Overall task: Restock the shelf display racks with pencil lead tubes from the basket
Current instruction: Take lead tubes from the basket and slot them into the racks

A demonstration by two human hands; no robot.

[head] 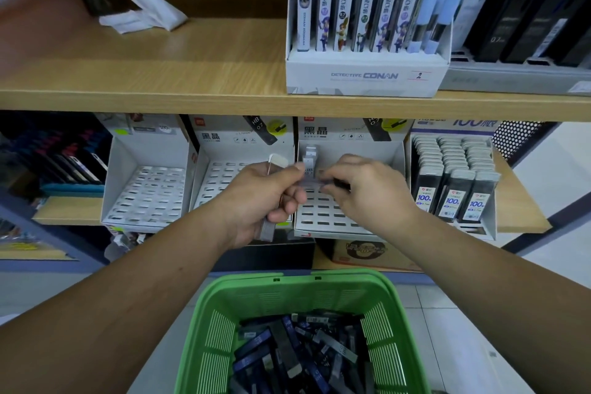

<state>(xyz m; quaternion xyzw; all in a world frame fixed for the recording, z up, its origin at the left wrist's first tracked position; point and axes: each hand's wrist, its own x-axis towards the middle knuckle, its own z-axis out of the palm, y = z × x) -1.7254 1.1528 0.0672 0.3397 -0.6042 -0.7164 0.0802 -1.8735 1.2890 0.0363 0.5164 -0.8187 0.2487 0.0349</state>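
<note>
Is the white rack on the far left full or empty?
Empty. The far-left white rack shows only bare slotted holes, with no tubes standing in it. The green basket below holds plenty.

A stationery shop, going by the stock. Wooden shelf (160, 73) at twelve o'clock carrying a printed Detective Conan display box (364, 73) of pencil leads with a handwritten price tag. Below it, white slotted display racks (147, 189) with branded header cards, and packs marked 100 (454, 198) at three o'clock. Green shopping basket (224, 313) at six o'clock, on pale floor tiles (447, 313).
</note>
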